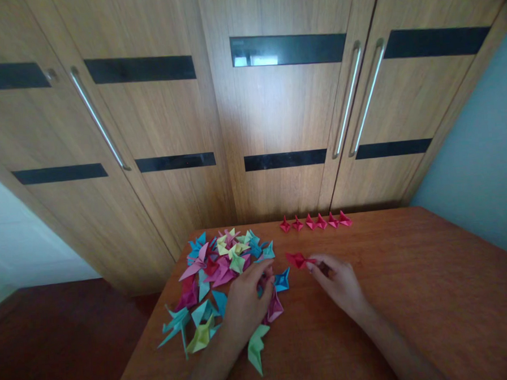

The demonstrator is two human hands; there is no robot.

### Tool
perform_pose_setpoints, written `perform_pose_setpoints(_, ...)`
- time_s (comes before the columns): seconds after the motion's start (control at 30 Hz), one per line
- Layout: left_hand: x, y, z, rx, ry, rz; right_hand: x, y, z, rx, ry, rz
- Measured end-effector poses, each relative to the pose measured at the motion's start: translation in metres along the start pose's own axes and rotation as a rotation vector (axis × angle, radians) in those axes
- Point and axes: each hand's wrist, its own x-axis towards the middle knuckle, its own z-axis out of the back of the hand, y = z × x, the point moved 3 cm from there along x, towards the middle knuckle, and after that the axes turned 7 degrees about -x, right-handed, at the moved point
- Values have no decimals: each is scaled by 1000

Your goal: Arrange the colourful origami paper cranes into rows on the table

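A red folded-paper piece [297,259] is pinched between the thumb and fingertips of my right hand [337,279], just above the table. My left hand [249,295] hovers over the right part of a pile of colourful folded papers [221,265], its thumb and fingers curled toward each other; whatever is between them is too small to make out. A blue folded paper [282,280] lies just right of my left fingers, and a pink one [275,307] is partly under that hand. Several small red folded papers [321,221] stand in a row at the table's back edge.
The brown wooden table [411,272] runs up to a wooden wardrobe [270,115] with metal handles. A green folded paper [256,347] lies near my left wrist. The table's left edge borders a dark red floor [65,336].
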Motion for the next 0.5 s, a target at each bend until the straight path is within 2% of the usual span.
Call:
perform_pose_setpoints(0.17, 0, -1, 1, 11, 35, 3, 38, -59, 52, -184, -303, -169)
perform_pose_setpoints(0.27, 0, -4, 1, 11, 53, -20, 63, -103, 82, -340, -389, -264)
perform_pose_setpoints(0.37, 0, -6, 0, 32, 58, -32, 80, -146, 99, -468, -362, -390)
perform_pose_setpoints(0.5, -2, -6, -1, 71, 57, -45, 87, -189, 103, -663, -242, -582)
